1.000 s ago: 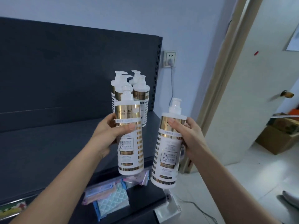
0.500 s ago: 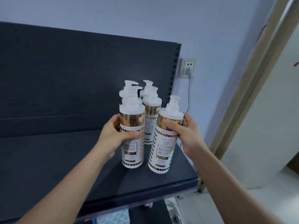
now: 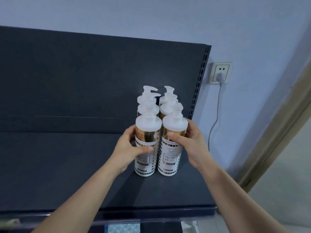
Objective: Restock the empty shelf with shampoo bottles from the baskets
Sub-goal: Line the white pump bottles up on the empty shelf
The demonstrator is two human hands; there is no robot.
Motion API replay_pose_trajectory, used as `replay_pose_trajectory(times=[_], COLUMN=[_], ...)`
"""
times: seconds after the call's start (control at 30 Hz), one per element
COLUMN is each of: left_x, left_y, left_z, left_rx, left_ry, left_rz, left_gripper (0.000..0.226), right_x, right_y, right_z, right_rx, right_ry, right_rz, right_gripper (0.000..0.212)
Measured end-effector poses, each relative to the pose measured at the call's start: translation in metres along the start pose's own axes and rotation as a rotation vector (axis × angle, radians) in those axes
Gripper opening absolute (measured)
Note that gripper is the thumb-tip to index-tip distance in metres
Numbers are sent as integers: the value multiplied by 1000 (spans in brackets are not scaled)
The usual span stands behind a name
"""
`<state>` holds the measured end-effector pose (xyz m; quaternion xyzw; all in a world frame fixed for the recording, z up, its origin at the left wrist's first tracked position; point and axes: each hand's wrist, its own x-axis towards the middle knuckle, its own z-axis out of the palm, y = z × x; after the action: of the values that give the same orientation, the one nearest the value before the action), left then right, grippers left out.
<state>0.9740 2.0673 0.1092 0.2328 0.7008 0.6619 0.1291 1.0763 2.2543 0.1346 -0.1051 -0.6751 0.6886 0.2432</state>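
Two white and gold pump shampoo bottles stand upright side by side on the dark shelf [image 3: 70, 174], near its right end. My left hand [image 3: 128, 148] grips the left bottle [image 3: 146, 165] around its gold band. My right hand [image 3: 188, 143] grips the right bottle [image 3: 170, 162] the same way. Behind them stand several more shampoo bottles [image 3: 148, 98] in two rows, mostly hidden apart from their white pumps. No basket is in view.
The dark back panel [image 3: 84, 78] rises behind the shelf, with a slotted upright [image 3: 200, 78] at its right edge. A wall socket [image 3: 220, 73] with a plug and grey cable hangs to the right. A door frame [image 3: 277, 132] stands further right. A lower shelf holds packaged goods [image 3: 123, 228].
Both hands carried their bottles up from below the shelf edge and set them down on the shelf in front of the standing bottles, then drew them together. The view moved closer.
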Motion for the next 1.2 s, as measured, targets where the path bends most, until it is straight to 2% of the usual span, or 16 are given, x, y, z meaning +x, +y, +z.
replay_pose_trajectory(times=[0.1, 0.3, 0.5, 0.73, 0.97, 1.2], left_x=[-2, -14, -14, -21, -5, 25], left_y=[0, -3, 0, 3, 1, -3], left_z=[1, -1, -2, -34, -75, -111], left_rx=[20, 177, 268, 287, 241, 234], left_ry=[-7, -72, -39, 5, 92, 119], left_rz=[9, 25, 3, -51, -86, -100], left_gripper=[86, 78, 68, 66, 60, 61], right_x=[1, -5, -5, -17, -17, -1], right_y=[3, 14, 19, 17, 18, 23], right_z=[1, -4, -6, 12, 56, 103], right_rx=[-35, -242, -325, -328, -303, -260], right_ry=[-3, -49, -45, -101, -201, -231], right_rz=[-19, -39, -17, -19, -17, -14], right_gripper=[75, 71, 71, 65, 67, 71])
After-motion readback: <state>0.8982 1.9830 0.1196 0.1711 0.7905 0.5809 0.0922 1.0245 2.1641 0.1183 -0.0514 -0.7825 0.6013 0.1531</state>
